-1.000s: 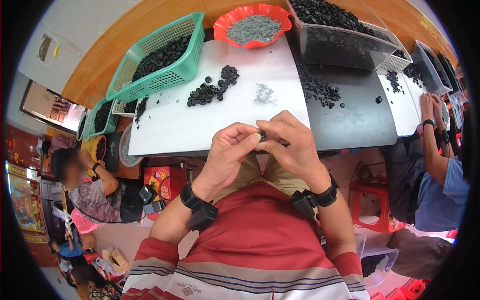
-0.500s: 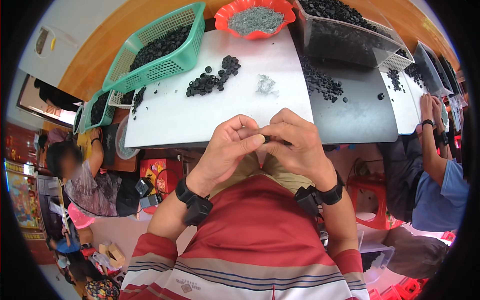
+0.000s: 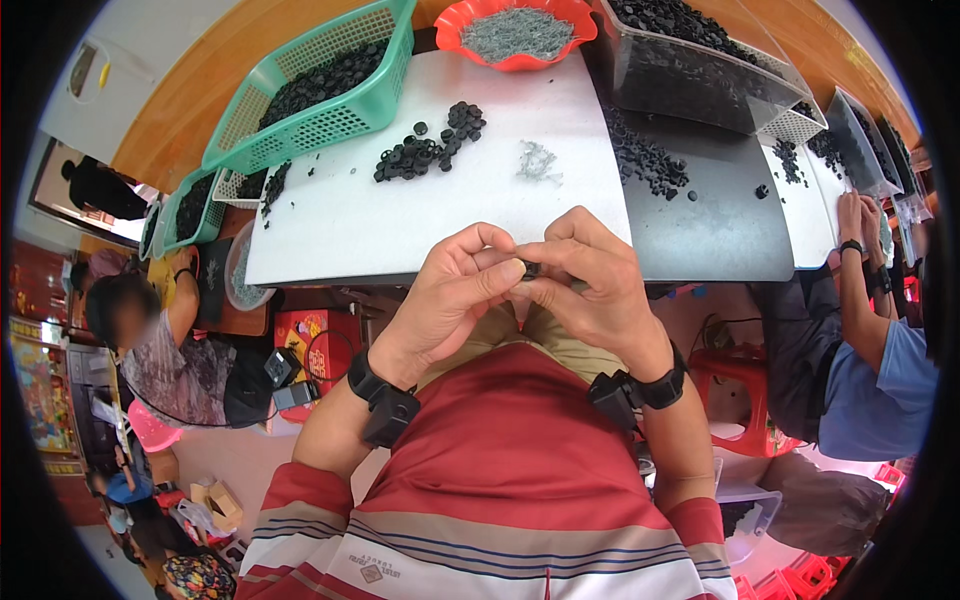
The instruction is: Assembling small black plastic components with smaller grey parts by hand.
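Pinching 1 small black ring (image 3: 531,269) between left hand (image 3: 455,290) and right hand (image 3: 590,285), fingers curled closed around it, just below the white board (image 3: 340,215).

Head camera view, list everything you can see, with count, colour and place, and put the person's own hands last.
white board: one, white, middle of the table
dark board: one, dark grey, right of the white board
green baskets: two, green, far left, holding black parts
red dish: one, red, far centre, holding grey bits
clear bin: one, clear, far right, holding black parts
black rings: a loose pile, black, on the white board
grey bits: small cluster, pale grey, on the white board
co-workers: two, seated left and right
small black part: one, pinched between both hands
left hand: with black wristband
right hand: with black wristband
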Demonstrator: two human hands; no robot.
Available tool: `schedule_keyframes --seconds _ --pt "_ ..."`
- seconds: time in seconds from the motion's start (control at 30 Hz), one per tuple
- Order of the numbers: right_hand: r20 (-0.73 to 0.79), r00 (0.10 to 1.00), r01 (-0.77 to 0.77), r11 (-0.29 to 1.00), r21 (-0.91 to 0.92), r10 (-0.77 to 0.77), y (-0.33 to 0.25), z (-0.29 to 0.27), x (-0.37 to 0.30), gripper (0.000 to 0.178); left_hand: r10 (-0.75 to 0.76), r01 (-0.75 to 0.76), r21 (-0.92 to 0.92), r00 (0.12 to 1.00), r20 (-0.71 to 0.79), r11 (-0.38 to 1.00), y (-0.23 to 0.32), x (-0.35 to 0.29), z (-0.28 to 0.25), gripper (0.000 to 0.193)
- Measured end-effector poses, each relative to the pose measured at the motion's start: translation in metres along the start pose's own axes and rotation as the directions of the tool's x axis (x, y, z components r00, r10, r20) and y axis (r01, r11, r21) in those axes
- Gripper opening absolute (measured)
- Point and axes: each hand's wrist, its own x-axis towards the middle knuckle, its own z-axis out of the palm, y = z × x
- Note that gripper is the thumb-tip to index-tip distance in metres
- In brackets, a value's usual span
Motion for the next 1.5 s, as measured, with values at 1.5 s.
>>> schedule_keyframes --seconds 1.5 --pt "0.015 0.999 -0.041 0.999 -0.009 0.041 -0.033 0.019 -0.010 0.029 0.031 -0.033 0.058 0.999 0.030 0.998 0.008 -0.032 0.000 0.015"
